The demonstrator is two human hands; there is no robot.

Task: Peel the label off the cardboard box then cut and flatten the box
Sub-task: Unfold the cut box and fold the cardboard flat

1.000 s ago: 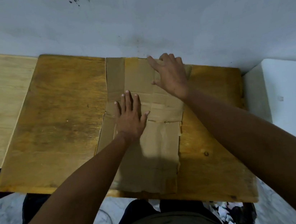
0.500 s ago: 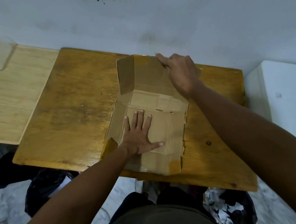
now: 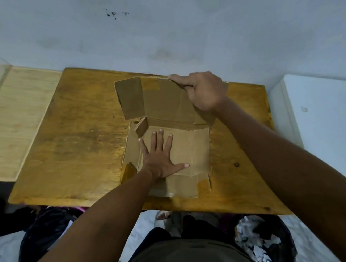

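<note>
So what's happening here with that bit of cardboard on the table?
A person is working on an opened-out cardboard box lying on a wooden table. The left hand lies flat, fingers spread, pressing the near panel down. The right hand grips the top edge of the far panel, which stands raised rather than flat. So the box is not fully flattened at this moment. No cutting tool is in view.

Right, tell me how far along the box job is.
Done: the cardboard box is cut open, its near part lying flat on the wooden table, and no label shows. In hand: the left hand presses the flat panel while the right hand grips the far panel's edge, tilted up. Left: getting that raised panel and its side flap flat.
</note>
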